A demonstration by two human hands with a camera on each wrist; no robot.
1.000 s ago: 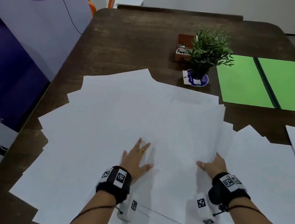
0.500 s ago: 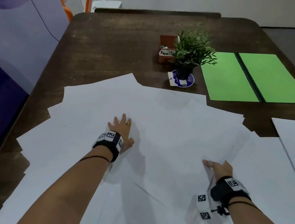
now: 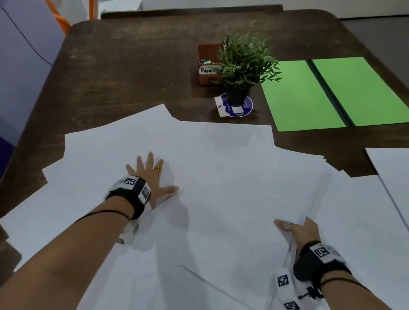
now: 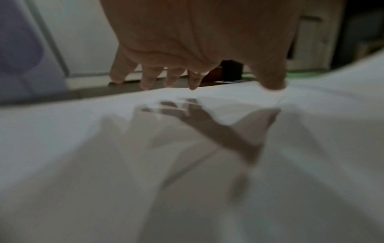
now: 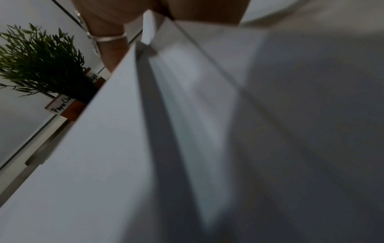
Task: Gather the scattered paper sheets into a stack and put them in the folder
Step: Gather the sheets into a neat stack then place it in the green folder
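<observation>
White paper sheets [image 3: 221, 174] are spread loose all over the dark bench [image 3: 131, 67], so I'm at the gathering step: left hand [image 3: 152, 177] flat on them, fingers splayed, right hand [image 3: 299, 229] pinching a sheet edge. Next I'd need to sweep everything inward toward the open green folder [image 3: 338, 93]. Compared with a second ago, my left hand has slid further out to the left.

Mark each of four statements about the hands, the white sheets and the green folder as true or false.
1. The open green folder holds white paper sheets. False: it is empty.
2. The left hand lies spread on the sheets. True.
3. The small potted green plant stands on the folder. False: it stands beside it.
4. The right hand grips sheet edges. True.
</observation>
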